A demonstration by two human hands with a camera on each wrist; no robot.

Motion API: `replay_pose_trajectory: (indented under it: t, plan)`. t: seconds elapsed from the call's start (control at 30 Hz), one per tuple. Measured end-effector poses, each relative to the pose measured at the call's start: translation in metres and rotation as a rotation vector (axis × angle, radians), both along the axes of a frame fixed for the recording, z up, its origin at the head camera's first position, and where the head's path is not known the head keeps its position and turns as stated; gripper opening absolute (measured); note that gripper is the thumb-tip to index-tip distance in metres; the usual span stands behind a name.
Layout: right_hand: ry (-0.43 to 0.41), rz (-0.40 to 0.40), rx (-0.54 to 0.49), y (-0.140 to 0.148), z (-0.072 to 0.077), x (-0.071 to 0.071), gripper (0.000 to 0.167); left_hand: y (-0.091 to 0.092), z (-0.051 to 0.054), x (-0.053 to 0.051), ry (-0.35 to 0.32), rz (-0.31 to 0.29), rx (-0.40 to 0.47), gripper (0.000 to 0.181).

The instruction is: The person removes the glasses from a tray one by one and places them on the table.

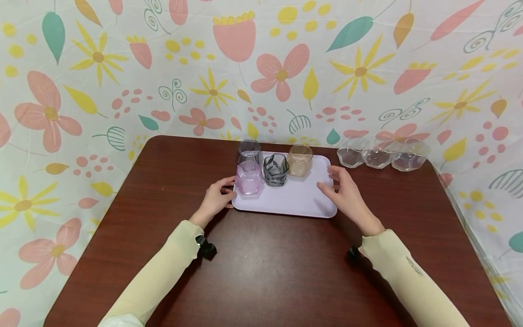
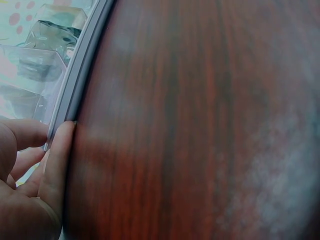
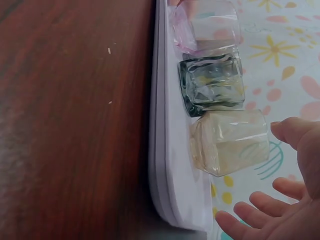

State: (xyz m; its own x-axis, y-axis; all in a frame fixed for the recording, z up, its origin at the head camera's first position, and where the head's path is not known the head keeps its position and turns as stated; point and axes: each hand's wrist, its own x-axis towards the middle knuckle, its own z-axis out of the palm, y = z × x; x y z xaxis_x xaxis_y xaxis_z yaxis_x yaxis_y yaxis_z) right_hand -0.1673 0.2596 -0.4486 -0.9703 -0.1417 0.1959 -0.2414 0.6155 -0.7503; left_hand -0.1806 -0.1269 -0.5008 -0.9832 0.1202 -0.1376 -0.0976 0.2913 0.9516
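A pale lilac tray (image 1: pixel 286 202) lies on the table. On its left half stand a pink glass (image 1: pixel 249 178), a smoky grey glass (image 1: pixel 249 152) behind it, and a dark faceted glass (image 1: pixel 276 170). An amber glass (image 1: pixel 300 161) stands near the back middle. My left hand (image 1: pixel 215 198) grips the tray's left edge, its digits on both sides of the rim (image 2: pixel 62 102) in the left wrist view. Over the tray's right side my right hand (image 1: pixel 347 193) hovers with spread fingers, holding nothing. In the right wrist view, its thumb (image 3: pixel 292 131) is apart from the amber glass.
Several clear glasses (image 1: pixel 377 156) stand in a row at the table's back right corner. Behind the dark wooden table (image 1: pixel 261 268) hangs a flower-patterned cloth (image 1: pixel 163 68). A black wrist device (image 1: pixel 206 247) sits at my left cuff.
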Motion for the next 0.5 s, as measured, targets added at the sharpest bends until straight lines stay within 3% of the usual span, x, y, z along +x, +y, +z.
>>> replay_pose_trajectory:
  t: [0.5]
  plan:
    - [-0.061, 0.012, -0.020, -0.020, -0.003, -0.034, 0.065, -0.001, -0.003, 0.000, 0.007, -0.002, -0.007, 0.055]
